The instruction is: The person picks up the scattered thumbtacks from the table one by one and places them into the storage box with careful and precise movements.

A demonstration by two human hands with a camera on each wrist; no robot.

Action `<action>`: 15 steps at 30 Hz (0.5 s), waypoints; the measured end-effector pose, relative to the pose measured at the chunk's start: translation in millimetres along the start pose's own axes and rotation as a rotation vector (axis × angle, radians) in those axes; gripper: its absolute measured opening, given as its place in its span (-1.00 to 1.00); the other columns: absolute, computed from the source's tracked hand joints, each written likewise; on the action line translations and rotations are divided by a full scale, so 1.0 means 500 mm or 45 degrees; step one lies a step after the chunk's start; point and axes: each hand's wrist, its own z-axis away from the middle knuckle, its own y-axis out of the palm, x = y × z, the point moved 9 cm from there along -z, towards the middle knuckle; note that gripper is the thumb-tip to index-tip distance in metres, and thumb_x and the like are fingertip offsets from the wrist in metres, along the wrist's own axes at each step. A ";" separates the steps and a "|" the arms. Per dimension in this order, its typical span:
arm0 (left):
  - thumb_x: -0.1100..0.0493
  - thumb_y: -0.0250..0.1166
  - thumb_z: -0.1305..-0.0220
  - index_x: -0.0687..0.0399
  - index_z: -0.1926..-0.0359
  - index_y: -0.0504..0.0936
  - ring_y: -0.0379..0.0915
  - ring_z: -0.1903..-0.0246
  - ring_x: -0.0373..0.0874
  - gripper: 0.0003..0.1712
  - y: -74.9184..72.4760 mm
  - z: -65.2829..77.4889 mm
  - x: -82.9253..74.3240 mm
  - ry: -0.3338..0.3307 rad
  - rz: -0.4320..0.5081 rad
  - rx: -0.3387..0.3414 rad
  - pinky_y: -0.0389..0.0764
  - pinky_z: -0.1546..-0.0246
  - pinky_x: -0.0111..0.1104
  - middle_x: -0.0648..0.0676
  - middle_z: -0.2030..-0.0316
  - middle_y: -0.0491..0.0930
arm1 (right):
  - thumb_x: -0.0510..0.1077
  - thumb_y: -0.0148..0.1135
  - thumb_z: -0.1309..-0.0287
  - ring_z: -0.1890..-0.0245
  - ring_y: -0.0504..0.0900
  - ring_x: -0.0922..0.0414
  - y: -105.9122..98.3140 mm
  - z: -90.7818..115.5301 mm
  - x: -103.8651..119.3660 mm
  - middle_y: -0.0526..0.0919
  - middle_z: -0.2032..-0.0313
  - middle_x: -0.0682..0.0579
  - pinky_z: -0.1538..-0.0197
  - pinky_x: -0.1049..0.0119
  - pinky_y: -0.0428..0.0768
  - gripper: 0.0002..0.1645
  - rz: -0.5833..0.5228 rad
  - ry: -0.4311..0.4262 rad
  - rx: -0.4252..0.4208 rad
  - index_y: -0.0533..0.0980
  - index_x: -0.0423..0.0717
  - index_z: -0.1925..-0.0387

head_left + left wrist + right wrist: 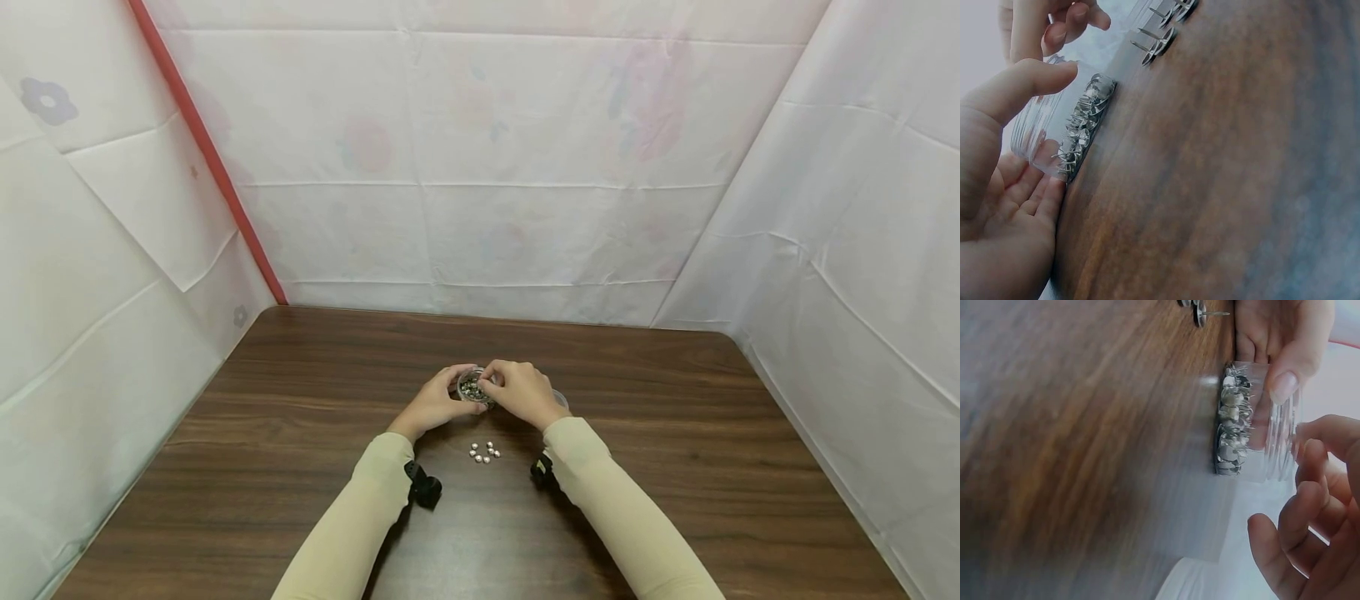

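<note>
A clear round jar (463, 395) stands upright on the table, with a layer of metal thumbtacks (1232, 425) at its bottom. My left hand (433, 404) holds it by the side, thumb on the near wall and fingers behind. At the jar's mouth is my right hand (522, 392), its thumb and forefinger brought close together over the rim. Whether a tack sits between those fingertips is hidden. Several loose thumbtacks (478, 459) lie on the tabletop nearer me than the jar; those in the left wrist view have their pins up.
A clear round lid (561, 400) lies on the dark wood-grain table (360, 358), partly behind my right wrist. White printed sheets (480, 233) hang along the back and both sides. A black wrist camera (426, 487) is strapped to my left sleeve.
</note>
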 end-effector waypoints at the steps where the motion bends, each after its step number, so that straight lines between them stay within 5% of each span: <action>1: -0.15 0.47 0.10 -0.22 -0.30 0.29 0.17 -0.20 -0.02 -0.09 0.000 0.000 0.000 0.002 0.001 -0.001 0.33 -0.17 0.05 -0.04 -0.27 0.21 | 0.14 0.11 -0.24 0.76 0.38 0.24 -0.001 0.002 0.000 0.49 0.63 0.24 0.69 0.33 0.36 -0.84 -0.008 -0.001 0.002 0.57 0.27 0.26; 10: -0.13 0.48 0.10 -0.25 -0.28 0.30 0.22 -0.18 -0.05 -0.11 0.002 0.001 -0.003 0.017 0.047 0.010 0.40 -0.11 0.01 -0.01 -0.25 0.25 | 0.02 0.11 -0.26 0.79 0.31 0.26 -0.012 0.033 0.019 0.48 0.65 0.14 0.70 0.41 0.33 -0.88 -0.181 -0.109 0.022 0.54 0.15 0.26; 15: -0.03 0.44 0.00 -0.01 -0.32 0.27 0.20 -0.19 0.08 -0.12 -0.002 0.021 -0.047 0.047 0.080 0.052 0.41 -0.09 0.05 0.16 -0.28 0.22 | -0.01 0.12 -0.26 0.77 0.32 0.31 -0.019 0.056 0.036 0.49 0.66 0.21 0.68 0.44 0.34 -0.93 -0.199 -0.190 0.009 0.51 0.14 0.31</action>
